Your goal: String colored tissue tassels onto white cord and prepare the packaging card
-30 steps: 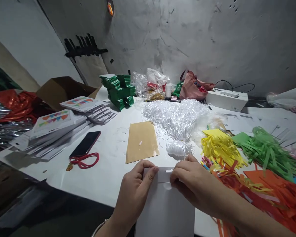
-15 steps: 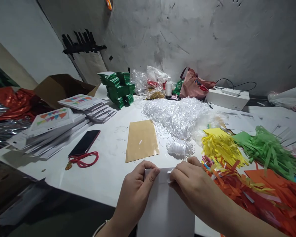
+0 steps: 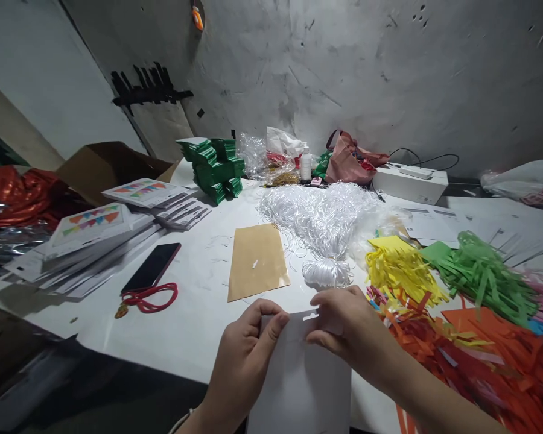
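A flat white packet (image 3: 298,386) lies at the table's near edge, its top edge between my hands. It has a small hang-hole cutout close to the top. My left hand (image 3: 251,346) pinches its top left corner between thumb and fingers. Over the top right corner is my right hand (image 3: 348,328), thumb and forefinger spread apart beside the hang hole; its other fingers are partly hidden. Just beyond is a brown paper sheet (image 3: 257,280) with a small white scrap (image 3: 254,264) on it. A bundle of white string (image 3: 328,272) sits past my right hand.
To the left are stacked printed packets (image 3: 90,241) and a phone (image 3: 151,268) with a red cord. Green bundles (image 3: 212,169) stand behind. Yellow (image 3: 400,265), green (image 3: 484,271) and orange (image 3: 493,349) tassels cover the right side. A white box (image 3: 409,184) stands against the wall.
My right thumb and forefinger have parted from their pinch at the packet's hang hole. My left hand keeps its hold. The camera view has shifted slightly.
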`<state>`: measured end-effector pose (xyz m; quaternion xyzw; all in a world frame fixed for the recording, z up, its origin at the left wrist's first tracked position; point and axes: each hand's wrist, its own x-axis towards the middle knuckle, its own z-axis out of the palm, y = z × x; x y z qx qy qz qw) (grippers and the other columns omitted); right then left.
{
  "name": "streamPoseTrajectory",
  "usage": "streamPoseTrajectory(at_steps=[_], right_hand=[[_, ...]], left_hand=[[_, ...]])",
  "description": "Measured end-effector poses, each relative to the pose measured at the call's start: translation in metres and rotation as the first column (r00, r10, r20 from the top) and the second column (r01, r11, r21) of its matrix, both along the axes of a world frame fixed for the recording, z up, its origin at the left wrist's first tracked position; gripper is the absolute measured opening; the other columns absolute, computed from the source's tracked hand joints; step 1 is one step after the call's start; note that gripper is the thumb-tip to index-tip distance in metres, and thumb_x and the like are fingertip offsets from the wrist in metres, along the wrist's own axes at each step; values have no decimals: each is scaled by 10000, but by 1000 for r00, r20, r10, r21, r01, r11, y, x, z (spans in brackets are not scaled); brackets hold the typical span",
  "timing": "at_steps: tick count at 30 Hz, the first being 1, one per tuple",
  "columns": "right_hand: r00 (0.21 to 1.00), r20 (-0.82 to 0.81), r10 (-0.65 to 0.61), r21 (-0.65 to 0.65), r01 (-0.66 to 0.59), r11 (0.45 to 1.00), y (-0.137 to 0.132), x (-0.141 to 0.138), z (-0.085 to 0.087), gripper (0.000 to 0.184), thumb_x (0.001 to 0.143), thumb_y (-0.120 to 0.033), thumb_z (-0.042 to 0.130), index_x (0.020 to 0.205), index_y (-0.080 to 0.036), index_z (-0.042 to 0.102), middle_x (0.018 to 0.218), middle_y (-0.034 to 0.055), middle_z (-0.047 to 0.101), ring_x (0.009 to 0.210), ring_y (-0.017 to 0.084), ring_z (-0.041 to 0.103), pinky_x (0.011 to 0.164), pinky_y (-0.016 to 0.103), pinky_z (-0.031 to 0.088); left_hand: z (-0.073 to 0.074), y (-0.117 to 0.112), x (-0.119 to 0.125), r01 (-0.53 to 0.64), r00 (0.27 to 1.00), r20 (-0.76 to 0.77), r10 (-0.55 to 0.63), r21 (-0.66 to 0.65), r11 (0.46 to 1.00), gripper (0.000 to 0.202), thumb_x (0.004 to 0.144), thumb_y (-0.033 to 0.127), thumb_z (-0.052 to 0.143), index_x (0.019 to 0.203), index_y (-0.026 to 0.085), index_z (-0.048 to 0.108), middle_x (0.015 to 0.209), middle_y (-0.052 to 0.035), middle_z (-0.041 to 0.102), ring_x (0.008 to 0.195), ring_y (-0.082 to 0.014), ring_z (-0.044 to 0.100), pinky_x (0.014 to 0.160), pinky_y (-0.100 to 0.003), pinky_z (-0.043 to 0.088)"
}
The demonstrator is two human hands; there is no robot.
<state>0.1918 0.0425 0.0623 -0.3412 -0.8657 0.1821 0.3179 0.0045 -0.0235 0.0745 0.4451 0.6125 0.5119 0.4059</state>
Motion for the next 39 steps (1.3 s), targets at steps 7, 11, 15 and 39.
streamPoseTrajectory(at_steps=[7,11,15,39], right_hand=[[992,20,127,-183,-121,976,8,-1,3,484,967,-548,572,643,-189,536,643,-36,567,629,133,499,674,301,312],[981,16,194,-269,-182,946,12,4,7,381,1013,-470,527,762,-195,609,705,-30,612,652,130,523,713,300,358],[988,96,118,-175,-99,980,10,4,7,341,788,-448,830,779,-189,608,733,-26,639,698,158,555,707,304,346],[947,266,178,-233,-116,965,8,10,9,244,870,-288,753,784,-187,548,796,-11,645,761,167,576,736,303,351]], left_hand=[[-1,2,-1,83,996,-50,-80,62,995,343,827,540,660,735,210,640,580,34,509,529,-128,427,463,-211,345],[-1,3,1,33,999,-22,-32,63,997,331,816,527,680,731,208,647,594,36,527,552,-128,445,484,-204,355],[-1,3,4,27,1000,4,-27,13,1000,362,805,567,685,750,212,637,597,41,524,542,-124,438,472,-202,341],[-6,9,6,51,999,-16,-52,-58,997,380,800,585,690,732,215,634,609,22,592,557,-138,501,473,-204,378]])
